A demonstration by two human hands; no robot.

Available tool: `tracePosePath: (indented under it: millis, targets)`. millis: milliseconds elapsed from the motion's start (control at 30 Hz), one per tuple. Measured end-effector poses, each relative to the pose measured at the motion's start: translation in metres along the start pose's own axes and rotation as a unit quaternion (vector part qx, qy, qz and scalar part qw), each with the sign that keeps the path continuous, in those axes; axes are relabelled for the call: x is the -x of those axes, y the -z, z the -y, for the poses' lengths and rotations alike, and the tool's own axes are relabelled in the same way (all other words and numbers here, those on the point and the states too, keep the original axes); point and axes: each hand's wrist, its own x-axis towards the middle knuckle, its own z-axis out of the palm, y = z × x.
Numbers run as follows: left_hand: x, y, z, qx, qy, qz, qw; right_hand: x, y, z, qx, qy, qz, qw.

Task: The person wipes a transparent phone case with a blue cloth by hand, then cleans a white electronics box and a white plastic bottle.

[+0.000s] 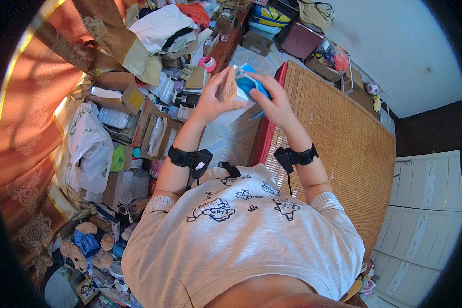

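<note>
My left hand (pixel 216 96) grips a small white cardboard box (pixel 233 111) with a tan printed panel, thumb across its near side. Bright blue face masks (pixel 246 82) with pale ear loops stick out of the box's top. The fingers and thumb of my right hand (pixel 271 94) pinch the blue material at the opening. Both hands are held up in front of me, over the gap between the bed and the cluttered surface. How far the masks reach into the box is hidden.
A bed with a woven bamboo mat (pixel 331 146) lies on the right. Boxes, a white plastic bag (pixel 90 142), a pink round container (pixel 208 63) and plush toys (pixel 85 243) crowd the left. An orange curtain (pixel 27 115) hangs at far left; a tiled floor (pixel 236 134) shows below my hands.
</note>
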Motion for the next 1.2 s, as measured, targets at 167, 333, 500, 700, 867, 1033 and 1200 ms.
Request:
tracePosePath:
  millis: [167, 333, 500, 700, 867, 1033, 1200]
  targets:
    - [-0.008, -0.001, 0.018, -0.033, -0.005, 0.022, 0.999, 0.009, 0.0, 0.006, 0.034, 0.067, 0.011, 0.997]
    - [-0.003, -0.005, 0.006, -0.111, -0.01, 0.105, 0.988, 0.002, 0.005, -0.004, 0.041, 0.022, -0.037, 0.998]
    - [-0.005, -0.01, 0.014, -0.079, 0.019, 0.102, 0.992, -0.004, 0.008, -0.012, 0.032, -0.057, -0.051, 0.997]
    - [-0.013, -0.005, 0.001, -0.043, 0.0, 0.071, 0.997, 0.013, -0.011, -0.002, 0.032, 0.038, -0.034, 0.998]
    - [0.003, -0.009, 0.016, -0.127, -0.082, 0.107, 0.983, -0.003, 0.001, -0.017, 0.059, 0.022, -0.141, 0.988]
    - [0.0, -0.011, 0.009, -0.116, -0.073, 0.105, 0.985, -0.001, -0.002, -0.018, 0.041, 0.006, -0.167, 0.985]
    - [-0.012, 0.002, 0.013, -0.111, -0.106, 0.068, 0.986, 0.024, -0.017, 0.01, 0.078, 0.093, -0.069, 0.99]
